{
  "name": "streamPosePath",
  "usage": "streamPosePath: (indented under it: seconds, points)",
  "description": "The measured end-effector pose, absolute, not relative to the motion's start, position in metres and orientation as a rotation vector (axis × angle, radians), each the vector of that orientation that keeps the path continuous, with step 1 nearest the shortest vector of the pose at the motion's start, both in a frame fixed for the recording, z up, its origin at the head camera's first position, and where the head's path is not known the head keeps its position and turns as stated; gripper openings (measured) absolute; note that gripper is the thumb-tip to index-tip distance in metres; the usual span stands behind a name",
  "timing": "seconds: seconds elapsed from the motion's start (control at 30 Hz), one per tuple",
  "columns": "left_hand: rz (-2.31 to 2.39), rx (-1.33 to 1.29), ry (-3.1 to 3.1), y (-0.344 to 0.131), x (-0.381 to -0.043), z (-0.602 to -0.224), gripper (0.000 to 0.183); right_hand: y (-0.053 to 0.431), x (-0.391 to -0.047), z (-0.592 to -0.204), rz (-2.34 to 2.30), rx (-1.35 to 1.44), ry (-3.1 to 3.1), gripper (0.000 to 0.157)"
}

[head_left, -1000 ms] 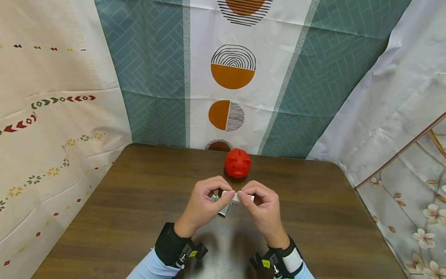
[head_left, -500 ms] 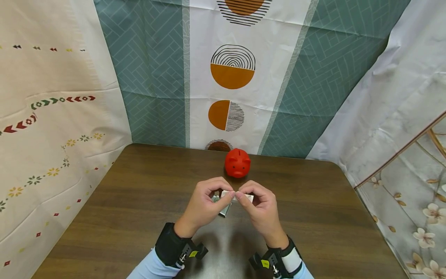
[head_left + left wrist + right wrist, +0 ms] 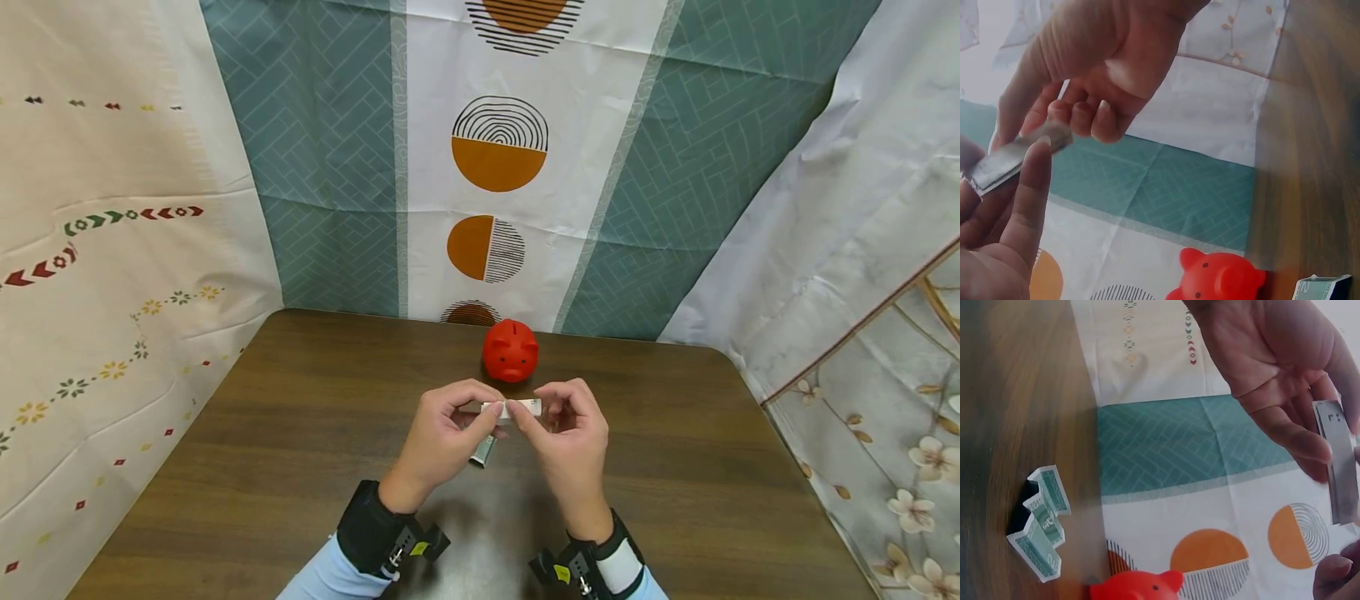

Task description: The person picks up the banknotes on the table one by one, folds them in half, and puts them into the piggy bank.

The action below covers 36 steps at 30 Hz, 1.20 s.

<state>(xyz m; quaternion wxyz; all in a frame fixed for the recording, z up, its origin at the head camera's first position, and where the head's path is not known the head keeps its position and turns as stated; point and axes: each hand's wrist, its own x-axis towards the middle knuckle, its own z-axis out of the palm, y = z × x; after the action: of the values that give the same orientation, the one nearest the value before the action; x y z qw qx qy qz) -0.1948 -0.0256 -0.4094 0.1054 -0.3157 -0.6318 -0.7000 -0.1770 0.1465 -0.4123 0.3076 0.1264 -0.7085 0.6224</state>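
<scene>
Jointly pinched by left hand and right hand, a narrow folded paper strip held between the fingers, a zigzag-folded green banknote laid below the grip, a red piggy bank set beyond it.

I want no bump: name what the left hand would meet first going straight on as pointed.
Probably the right hand, just ahead of the left hand along the pale folded strip that both hold; depth is hard to judge.
</scene>
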Motion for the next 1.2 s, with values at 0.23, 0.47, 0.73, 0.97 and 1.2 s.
streamPosePath:
  seconds: [0.23, 0.47, 0.73, 0.97, 1.2]
  points:
    - [-2.019, -0.98, -1.835, -0.023, -0.193, -0.409, 0.017, 0.147, -0.176, -0.412, 1.643, 0.366, -1.988, 0.022]
    - [-1.756, -1.107, -1.839, -0.026, -0.197, -0.41, 0.022, 0.151, -0.178, -0.412, 1.661, 0.591, -1.978, 0.039]
    - [-1.581, -1.003, -1.84, -0.028, -0.198, -0.407, 0.017, 0.156, -0.183, -0.408, 1.743, 0.876, -1.862, 0.032]
    - [-1.551, -0.872, -1.868, -0.029, -0.196, -0.404, 0.019, 0.162, -0.18, -0.404, 1.748, 0.799, -1.967, 0.023]
    - [-1.601, -0.995, -1.894, -0.03, -0.192, -0.403, 0.009, 0.163, -0.178, -0.404, 1.7, 0.727, -2.047, 0.02]
